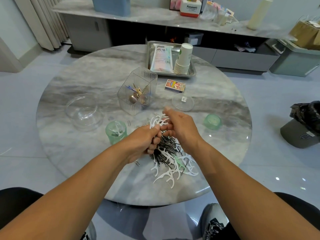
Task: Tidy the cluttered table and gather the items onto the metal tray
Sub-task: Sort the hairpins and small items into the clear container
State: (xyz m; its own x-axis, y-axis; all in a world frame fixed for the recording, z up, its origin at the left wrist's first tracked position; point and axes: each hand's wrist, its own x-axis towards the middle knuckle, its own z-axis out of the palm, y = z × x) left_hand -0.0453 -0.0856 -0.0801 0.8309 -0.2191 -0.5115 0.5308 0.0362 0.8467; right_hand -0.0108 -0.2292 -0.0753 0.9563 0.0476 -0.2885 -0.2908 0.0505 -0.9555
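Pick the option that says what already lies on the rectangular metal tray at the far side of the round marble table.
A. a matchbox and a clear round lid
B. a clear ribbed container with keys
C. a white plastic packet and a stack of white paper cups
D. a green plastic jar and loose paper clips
C: the rectangular metal tray holds a white plastic packet with a stack of white paper cups lying beside it.

Marble table; metal tray; matchbox.

White floss picks and black hairpins are lying heaped near-side; metal tray is sitting far-side, carrying stacked paper cups.
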